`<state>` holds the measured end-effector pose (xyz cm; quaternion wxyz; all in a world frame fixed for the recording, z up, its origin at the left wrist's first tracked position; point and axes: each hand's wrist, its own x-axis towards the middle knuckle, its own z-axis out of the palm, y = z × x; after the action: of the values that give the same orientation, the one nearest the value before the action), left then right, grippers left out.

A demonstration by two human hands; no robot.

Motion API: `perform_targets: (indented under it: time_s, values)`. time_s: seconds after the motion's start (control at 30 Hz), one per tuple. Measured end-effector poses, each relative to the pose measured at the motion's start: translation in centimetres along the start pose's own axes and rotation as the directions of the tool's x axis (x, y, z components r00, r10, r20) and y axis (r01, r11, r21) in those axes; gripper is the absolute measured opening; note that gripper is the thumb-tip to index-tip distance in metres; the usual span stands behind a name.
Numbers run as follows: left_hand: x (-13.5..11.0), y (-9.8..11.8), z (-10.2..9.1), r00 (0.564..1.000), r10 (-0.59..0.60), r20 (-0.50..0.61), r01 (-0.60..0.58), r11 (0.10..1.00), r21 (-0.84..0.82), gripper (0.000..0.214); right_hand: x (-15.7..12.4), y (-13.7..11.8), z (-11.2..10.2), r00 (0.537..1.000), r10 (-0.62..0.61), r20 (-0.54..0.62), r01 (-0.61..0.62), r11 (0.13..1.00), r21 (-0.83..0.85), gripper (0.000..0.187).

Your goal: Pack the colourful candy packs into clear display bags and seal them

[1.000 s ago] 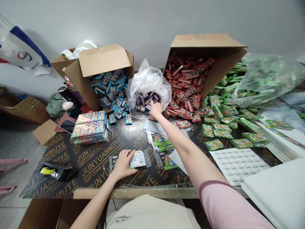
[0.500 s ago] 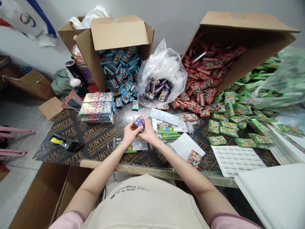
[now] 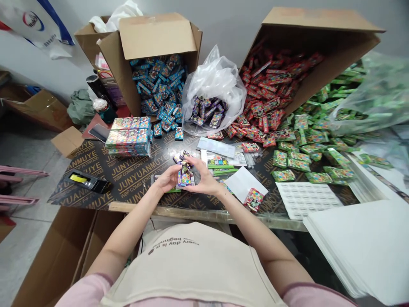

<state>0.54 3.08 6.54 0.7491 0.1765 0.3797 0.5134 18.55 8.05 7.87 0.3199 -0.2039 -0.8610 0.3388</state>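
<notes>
Between my two hands are several small purple candy packets (image 3: 184, 177), held above the near part of the table. My left hand (image 3: 168, 178) grips them from the left side, thumb toward the front. Around their right side and top curl the fingers of my right hand (image 3: 204, 177). Beneath the hands lies a printed card in clear plastic, mostly covered. Just right of my right hand are printed green-and-white bags (image 3: 220, 161) with a clear flat box (image 3: 216, 147) on top. A white paper sheet (image 3: 245, 185) lies nearby, with a red packet (image 3: 254, 199) on its corner.
Behind stand a carton of blue packets (image 3: 159, 38), a clear plastic bag (image 3: 214, 81) of purple packets and a carton of red packets (image 3: 319, 21). Green packets (image 3: 298, 162) spread at right. At left are stacked packs (image 3: 128, 136) and a tape dispenser (image 3: 86, 181).
My hands have turned the purple packets, so their printed fronts now show. My right hand has opened wider around them. The whole view has shifted slightly.
</notes>
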Motion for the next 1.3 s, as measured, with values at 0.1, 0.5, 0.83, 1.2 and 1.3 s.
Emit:
perform_targets:
  time_s: [0.1,0.5,0.83,1.2,1.3]
  values:
    - [-0.4,-0.4,0.4,1.0,-0.004,-0.011,0.004,0.999,0.044,0.037,-0.7,-0.6,-0.1,0.997,0.001,-0.075,0.0,1.0,0.015,0.092]
    - [-1.1,-2.7,2.3,0.982,0.083,-0.17,-0.04,0.969,0.242,0.044,-4.3,-1.1,-0.3,0.991,0.098,-0.091,-0.098,0.995,0.001,0.096]
    - [-1.5,-2.4,-0.6,0.897,0.431,0.093,-0.233,0.284,0.93,0.048,-6.2,0.8,-1.5,0.98,0.012,-0.198,-0.081,0.936,-0.343,0.075]
    - [-2.6,-2.4,-4.3,0.889,0.284,0.358,-0.269,-0.31,0.912,0.1,-8.1,3.2,-1.1,0.99,0.137,-0.042,-0.142,0.91,-0.39,0.079]
    - [-3.0,-2.0,-4.4,0.873,0.303,0.381,-0.314,-0.246,0.917,0.101,-7.9,2.7,-1.3,0.988,0.155,0.026,-0.14,0.941,-0.307,0.087]
